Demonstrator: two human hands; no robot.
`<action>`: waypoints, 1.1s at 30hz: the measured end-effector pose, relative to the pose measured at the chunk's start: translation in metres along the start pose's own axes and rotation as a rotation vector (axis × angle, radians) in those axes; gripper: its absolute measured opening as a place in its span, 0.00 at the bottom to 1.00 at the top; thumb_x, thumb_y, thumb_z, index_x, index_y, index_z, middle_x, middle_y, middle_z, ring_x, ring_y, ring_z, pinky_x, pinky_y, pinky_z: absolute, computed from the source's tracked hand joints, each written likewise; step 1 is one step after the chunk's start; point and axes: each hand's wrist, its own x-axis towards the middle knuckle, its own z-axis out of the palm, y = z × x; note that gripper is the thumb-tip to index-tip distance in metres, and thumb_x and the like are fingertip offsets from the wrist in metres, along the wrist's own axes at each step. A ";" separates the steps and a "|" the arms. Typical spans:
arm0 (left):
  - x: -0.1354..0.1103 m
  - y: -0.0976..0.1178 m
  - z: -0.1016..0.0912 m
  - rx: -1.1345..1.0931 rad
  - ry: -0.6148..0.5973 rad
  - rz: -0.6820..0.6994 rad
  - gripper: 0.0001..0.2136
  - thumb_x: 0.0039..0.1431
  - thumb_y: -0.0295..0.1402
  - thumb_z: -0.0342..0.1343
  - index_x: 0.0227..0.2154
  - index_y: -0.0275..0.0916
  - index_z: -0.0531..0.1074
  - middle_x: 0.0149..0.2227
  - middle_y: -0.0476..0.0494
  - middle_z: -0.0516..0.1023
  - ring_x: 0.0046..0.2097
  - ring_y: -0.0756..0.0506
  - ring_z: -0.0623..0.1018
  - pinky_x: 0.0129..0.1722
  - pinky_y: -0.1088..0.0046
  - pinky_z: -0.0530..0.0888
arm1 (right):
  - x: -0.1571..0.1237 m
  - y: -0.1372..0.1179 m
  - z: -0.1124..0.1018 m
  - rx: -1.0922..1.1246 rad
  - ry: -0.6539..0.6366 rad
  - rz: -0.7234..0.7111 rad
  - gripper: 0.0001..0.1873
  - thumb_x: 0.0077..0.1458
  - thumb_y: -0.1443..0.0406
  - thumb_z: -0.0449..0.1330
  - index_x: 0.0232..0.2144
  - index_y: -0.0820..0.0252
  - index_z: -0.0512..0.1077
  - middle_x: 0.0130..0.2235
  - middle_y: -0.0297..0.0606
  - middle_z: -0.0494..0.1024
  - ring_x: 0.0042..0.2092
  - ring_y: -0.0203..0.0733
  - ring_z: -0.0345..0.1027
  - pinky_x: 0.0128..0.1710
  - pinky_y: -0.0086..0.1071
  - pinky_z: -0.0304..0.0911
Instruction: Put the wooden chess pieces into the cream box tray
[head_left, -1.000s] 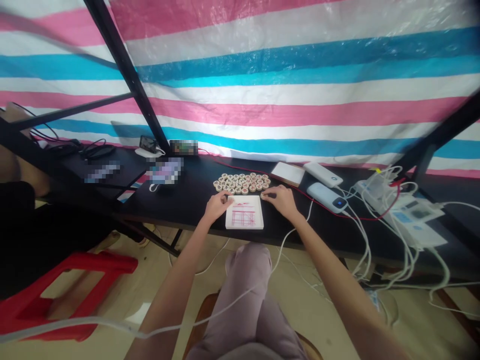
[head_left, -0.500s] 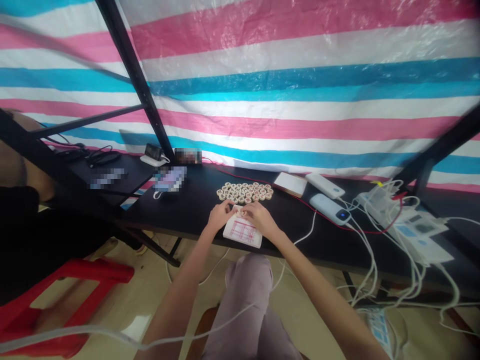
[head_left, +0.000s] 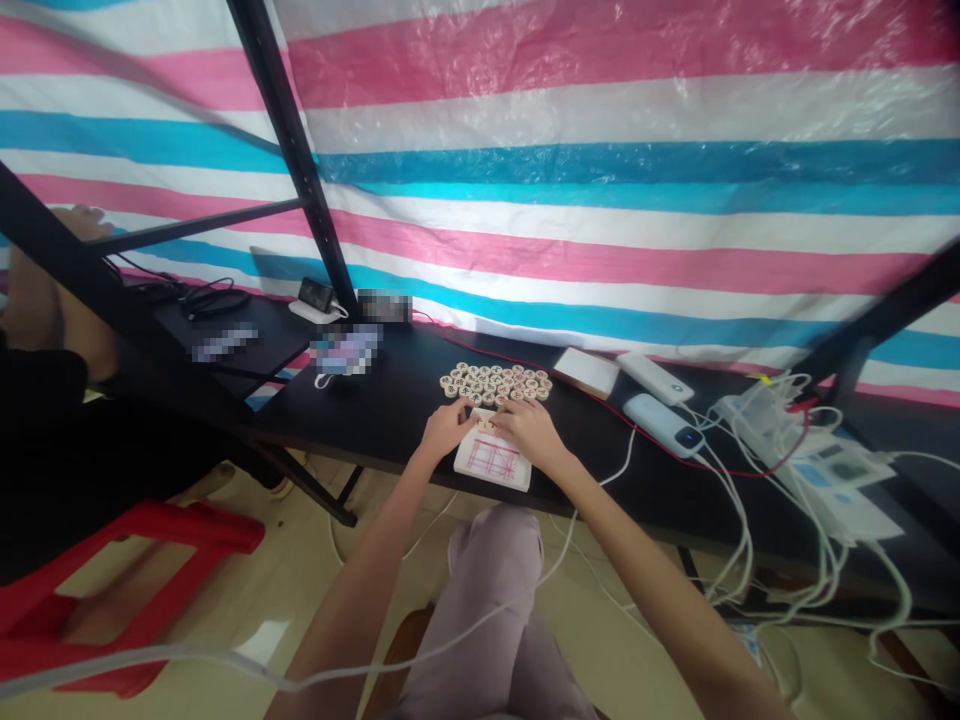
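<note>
The left hand (head_left: 447,432) has its fingers half curled and its thumb bent in at the far left corner of a white tray (head_left: 493,468). The right hand (head_left: 529,430) reaches over the tray's far right part, fingers bent, thumb toward the middle. Between the thumbs, at the tray's far end, sit small round pieces (head_left: 484,426); the fingers partly cover them, and I cannot tell whether either hand grips one or only touches it. The tray's floor bears hand-drawn red lines forming a grid.

Just beyond it on the black counter (head_left: 390,410) lies a cluster of round discs (head_left: 496,382), packed edge to edge. They carry characters, some in red, others in dark ink, too small to read reliably.

Right of the discs are a flat white-topped block (head_left: 586,373), a white power bank (head_left: 655,378) and a pale blue power bank (head_left: 663,424), whose small lit blue display is illegible. Farther right, white cables (head_left: 739,510) tangle about white devices (head_left: 832,475) with blue labels, unreadable here. Striped sheeting (head_left: 600,230) hangs behind.
</note>
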 end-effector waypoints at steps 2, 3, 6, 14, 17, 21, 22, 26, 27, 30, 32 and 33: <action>0.000 0.000 0.000 0.004 -0.001 -0.003 0.12 0.55 0.39 0.48 0.40 0.44 0.69 0.25 0.52 0.72 0.28 0.50 0.70 0.26 0.77 0.58 | 0.003 0.000 -0.001 -0.031 -0.032 -0.015 0.07 0.54 0.62 0.57 0.32 0.58 0.75 0.38 0.39 0.73 0.41 0.41 0.62 0.38 0.33 0.50; 0.000 -0.001 0.000 0.003 0.001 0.000 0.12 0.55 0.39 0.48 0.40 0.44 0.70 0.25 0.52 0.72 0.28 0.50 0.70 0.26 0.77 0.58 | 0.005 -0.001 -0.001 -0.043 -0.044 -0.015 0.08 0.54 0.61 0.57 0.30 0.58 0.75 0.37 0.40 0.73 0.40 0.41 0.62 0.37 0.32 0.50; 0.001 -0.003 0.002 -0.007 0.008 0.017 0.12 0.55 0.39 0.48 0.39 0.43 0.70 0.25 0.52 0.72 0.28 0.50 0.70 0.26 0.77 0.58 | 0.007 -0.005 -0.001 -0.086 -0.059 0.001 0.11 0.55 0.60 0.56 0.30 0.61 0.74 0.37 0.41 0.72 0.39 0.41 0.62 0.33 0.31 0.51; 0.003 -0.006 0.004 -0.010 0.016 0.015 0.12 0.55 0.39 0.47 0.38 0.43 0.69 0.24 0.52 0.72 0.28 0.50 0.71 0.26 0.77 0.57 | 0.007 -0.014 0.001 -0.175 -0.042 0.022 0.11 0.56 0.62 0.54 0.31 0.63 0.73 0.37 0.43 0.71 0.40 0.43 0.63 0.32 0.32 0.51; 0.003 -0.006 0.004 -0.015 0.021 0.021 0.11 0.55 0.39 0.48 0.38 0.43 0.69 0.23 0.53 0.71 0.28 0.50 0.70 0.25 0.77 0.57 | 0.008 -0.015 0.000 -0.169 -0.044 0.039 0.11 0.57 0.62 0.53 0.31 0.63 0.72 0.36 0.43 0.72 0.39 0.43 0.63 0.32 0.32 0.52; 0.003 -0.006 0.003 -0.025 0.023 0.027 0.11 0.54 0.39 0.48 0.39 0.43 0.69 0.23 0.53 0.71 0.28 0.50 0.70 0.25 0.77 0.57 | 0.007 -0.002 -0.007 -0.069 -0.047 0.102 0.13 0.57 0.58 0.52 0.33 0.59 0.73 0.35 0.40 0.74 0.37 0.40 0.65 0.32 0.30 0.52; 0.003 -0.006 0.003 -0.026 0.022 0.025 0.11 0.55 0.39 0.48 0.39 0.43 0.69 0.23 0.53 0.71 0.28 0.50 0.71 0.25 0.77 0.57 | 0.007 0.005 -0.009 -0.035 -0.021 0.141 0.14 0.58 0.57 0.51 0.35 0.57 0.73 0.36 0.39 0.74 0.37 0.39 0.65 0.32 0.29 0.53; 0.003 -0.006 0.001 -0.028 0.007 0.017 0.12 0.55 0.40 0.48 0.38 0.43 0.69 0.24 0.52 0.71 0.29 0.50 0.71 0.25 0.77 0.57 | 0.007 0.039 -0.009 -0.010 0.109 0.259 0.14 0.60 0.60 0.49 0.42 0.52 0.71 0.42 0.39 0.72 0.42 0.40 0.63 0.33 0.29 0.54; 0.003 -0.006 0.000 -0.031 0.005 0.021 0.12 0.55 0.40 0.47 0.38 0.43 0.69 0.24 0.52 0.71 0.29 0.50 0.70 0.26 0.77 0.57 | 0.007 0.047 -0.007 -0.024 0.107 0.243 0.13 0.59 0.61 0.50 0.43 0.52 0.71 0.43 0.39 0.71 0.44 0.41 0.61 0.34 0.29 0.54; 0.003 -0.005 -0.001 -0.037 -0.001 0.025 0.12 0.55 0.39 0.47 0.39 0.43 0.69 0.23 0.52 0.71 0.29 0.50 0.71 0.26 0.77 0.58 | 0.007 0.060 0.003 -0.040 0.059 0.171 0.10 0.55 0.60 0.56 0.40 0.50 0.73 0.44 0.38 0.71 0.47 0.43 0.59 0.37 0.32 0.54; 0.002 -0.003 -0.002 -0.028 -0.009 0.011 0.12 0.55 0.39 0.46 0.39 0.42 0.69 0.24 0.52 0.71 0.29 0.50 0.71 0.26 0.77 0.58 | 0.004 0.062 0.009 -0.028 0.066 0.159 0.08 0.54 0.60 0.56 0.36 0.51 0.74 0.44 0.38 0.71 0.47 0.43 0.58 0.38 0.33 0.53; 0.002 -0.002 -0.002 -0.022 -0.011 0.002 0.12 0.55 0.39 0.46 0.39 0.42 0.69 0.24 0.52 0.72 0.29 0.50 0.71 0.26 0.77 0.58 | 0.002 0.062 0.011 -0.018 0.078 0.154 0.08 0.55 0.60 0.56 0.34 0.53 0.75 0.43 0.38 0.71 0.47 0.43 0.59 0.39 0.33 0.53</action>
